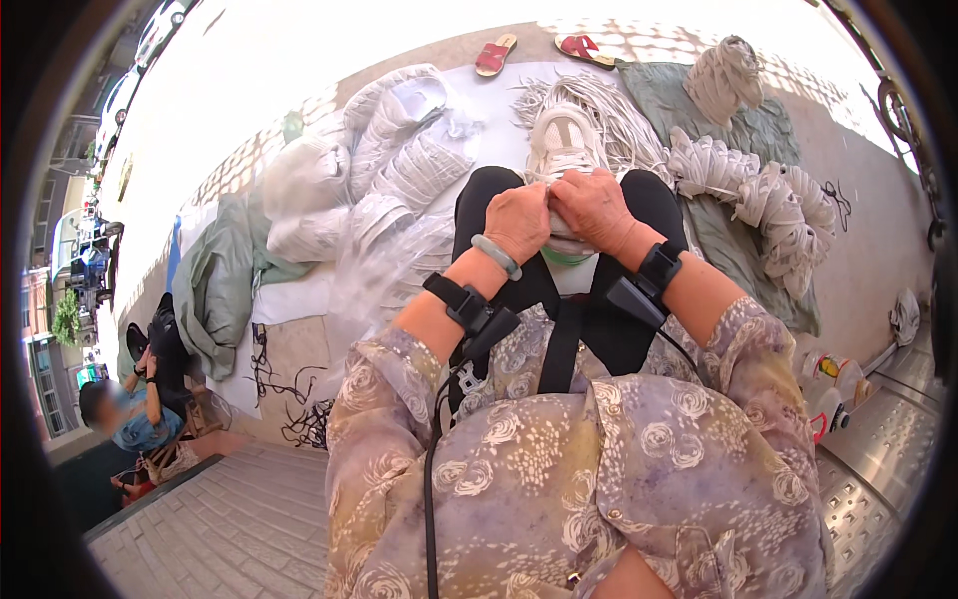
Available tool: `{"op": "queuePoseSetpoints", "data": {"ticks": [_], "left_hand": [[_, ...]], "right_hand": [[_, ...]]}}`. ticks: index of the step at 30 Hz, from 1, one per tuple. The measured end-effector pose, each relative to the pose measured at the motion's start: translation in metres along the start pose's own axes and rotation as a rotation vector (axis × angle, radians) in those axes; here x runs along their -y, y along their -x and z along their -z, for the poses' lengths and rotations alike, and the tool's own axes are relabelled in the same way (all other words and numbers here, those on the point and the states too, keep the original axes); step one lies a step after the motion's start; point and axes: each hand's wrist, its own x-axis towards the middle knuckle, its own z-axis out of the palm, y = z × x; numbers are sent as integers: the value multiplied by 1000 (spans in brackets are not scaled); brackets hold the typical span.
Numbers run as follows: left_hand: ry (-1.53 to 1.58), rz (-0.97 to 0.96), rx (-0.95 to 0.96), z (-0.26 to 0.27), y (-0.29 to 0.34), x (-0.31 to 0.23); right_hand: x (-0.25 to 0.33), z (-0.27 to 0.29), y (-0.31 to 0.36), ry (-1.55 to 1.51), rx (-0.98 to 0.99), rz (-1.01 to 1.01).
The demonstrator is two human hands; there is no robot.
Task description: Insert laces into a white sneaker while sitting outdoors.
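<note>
One pale shoe point(566, 135), between my knees point(656, 200). My left hand point(521, 222) and right hand point(596, 208): closed narrow at its laces point(567, 163), contents hidden. Hazard: shoe twisting, if my pull is uneven.

No text, number or sign is showing legibly; any print on the clear, rounded plastic container point(847, 378) at right is appearing too small.

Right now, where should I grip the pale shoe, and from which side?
Likely the toe, from the far side: the shoe points away, its toe sticking out past the knees, while the left hand and right hand crowd the laces.
</note>
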Motion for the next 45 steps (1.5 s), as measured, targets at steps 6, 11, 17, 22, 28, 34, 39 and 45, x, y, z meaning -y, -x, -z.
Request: {"op": "queuePoseSetpoints", "data": {"ticks": [6, 11, 17, 22, 28, 34, 39, 45], "left_hand": [[150, 89, -79, 2, 4, -13], [36, 54, -65, 0, 9, -10], [47, 31, -30, 2, 14, -15], [170, 102, -93, 3, 15, -15], [350, 334, -185, -3, 1, -5], [573, 428, -62, -8, -8, 7], [943, 522, 74, 5, -10, -6], [1084, 496, 163, 9, -14, -1]], "right_hand": [[15, 9, -3, 124, 146, -32], [7, 48, 15, 84, 297, -37], [-77, 110, 148, 101, 293, -334], [-102, 128, 239, 106, 294, -645], [-69, 116, 171, -43, 336, -469], [-38, 92, 93, -177, 84, -283], [-22, 72, 69, -249, 170, -194], [-13, 72, 61, -398, 247, -409]]}}
